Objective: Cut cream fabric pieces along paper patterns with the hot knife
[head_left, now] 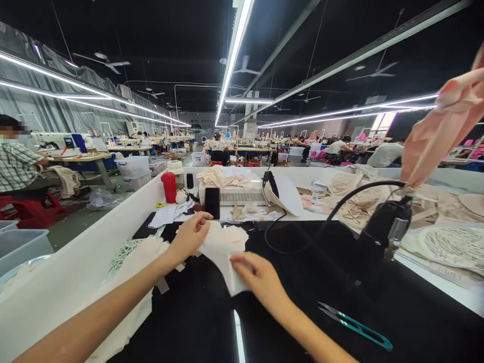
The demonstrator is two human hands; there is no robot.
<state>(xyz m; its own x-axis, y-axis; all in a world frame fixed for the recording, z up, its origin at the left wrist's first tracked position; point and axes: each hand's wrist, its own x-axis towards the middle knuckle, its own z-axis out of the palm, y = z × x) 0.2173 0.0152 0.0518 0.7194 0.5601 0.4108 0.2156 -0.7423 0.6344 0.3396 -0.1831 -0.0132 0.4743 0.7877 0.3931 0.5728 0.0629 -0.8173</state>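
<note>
A white, thin cut piece of fabric [221, 249] is spread between my hands above the black tabletop [196, 322]. My left hand [191, 233] pinches its upper left edge between thumb and fingers. At the lower right edge, my right hand [260, 277] has thumb and fingertips closed on the piece. Teal thread snips [359, 327] lie on the table to the right of my right hand. Under my left forearm are more pale fabric pieces [128, 312], partly hidden, beside a bundle of light green cord [123, 256].
Ahead stand a phone [212, 203], a red bottle [169, 187] and a white vented box [240, 195] with fabric on top. To the right is a black device [389, 222] with a cable; pink fabric [434, 126] hangs above it. A co-worker [18, 161] sits at far left.
</note>
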